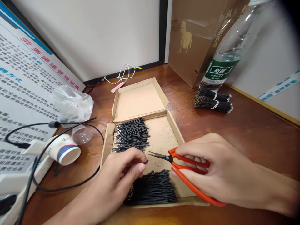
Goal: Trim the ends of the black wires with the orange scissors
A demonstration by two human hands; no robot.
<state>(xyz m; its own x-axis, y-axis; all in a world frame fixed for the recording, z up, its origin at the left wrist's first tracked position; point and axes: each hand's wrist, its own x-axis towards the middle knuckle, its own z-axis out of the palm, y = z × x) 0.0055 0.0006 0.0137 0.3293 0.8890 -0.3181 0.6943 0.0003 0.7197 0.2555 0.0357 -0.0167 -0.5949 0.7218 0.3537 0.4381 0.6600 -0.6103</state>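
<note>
My right hand (pixel 211 168) grips a pair of scissors (pixel 172 157) with red handles, its narrow blades slightly parted and pointing left. Close to the blade tips, my left hand (pixel 124 175) pinches a short black wire (pixel 146 162), most of which is hidden by the fingers. Both hands are over an open cardboard box (pixel 174 128). Inside it, one pile of black wires (pixel 131 134) lies at the back left. A second pile of black wires (pixel 154 187) lies at the front, partly covered by my left hand. Small dark specks are scattered over the box bottom.
Two tied wire bundles (pixel 212 101) lie at the right, before a water bottle (pixel 222 62) and a brown carton (pixel 192 40). At the left are a paper cup (pixel 64 150), a clear plastic bag (pixel 73 104) and a looped black cable (pixel 67 189). A white cord (pixel 126 73) lies behind the box.
</note>
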